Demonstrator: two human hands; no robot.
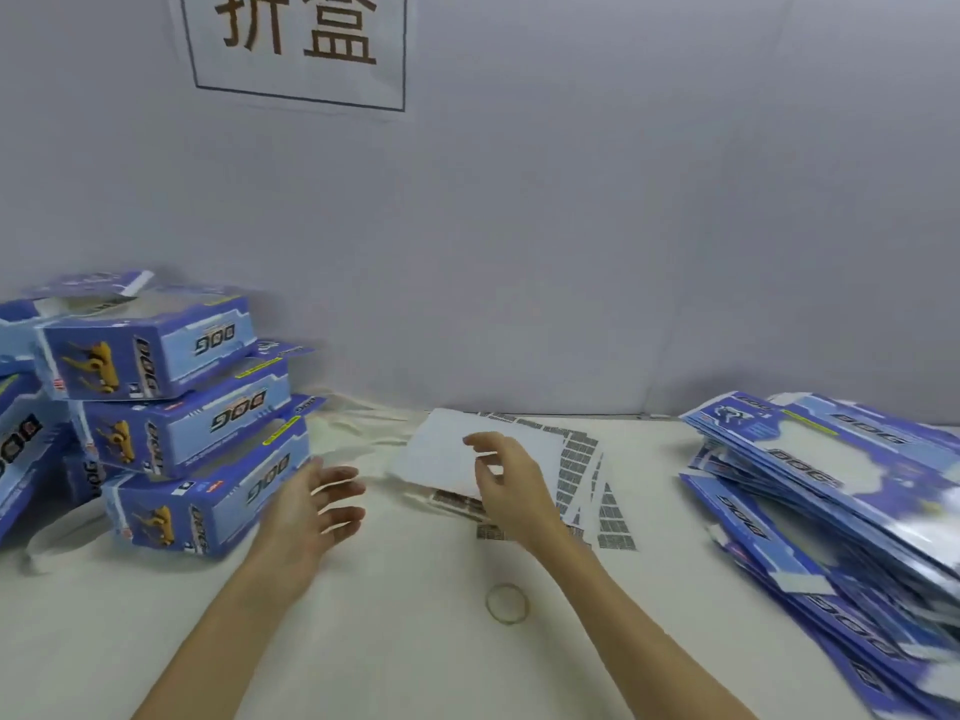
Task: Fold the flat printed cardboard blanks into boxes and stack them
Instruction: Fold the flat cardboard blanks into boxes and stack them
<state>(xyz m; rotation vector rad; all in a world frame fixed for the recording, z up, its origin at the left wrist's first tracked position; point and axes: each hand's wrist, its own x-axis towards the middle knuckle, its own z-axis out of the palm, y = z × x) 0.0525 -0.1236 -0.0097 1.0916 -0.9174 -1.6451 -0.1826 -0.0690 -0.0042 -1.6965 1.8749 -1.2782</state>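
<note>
Your left hand (317, 506): grip released, fingers spread, beside folded boxes (176, 423) stacked at left, out of work area. Right hand (506, 480): fingers loosely curled over white sheet (441, 454) at surface centre; contact unclear. Flat blanks (831, 491) piled right, within reach.

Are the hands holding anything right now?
Nothing is held. The left hand hangs open beside the folded boxes; the right hand hovers, fingers loosely curled, over the white sheet.
</note>
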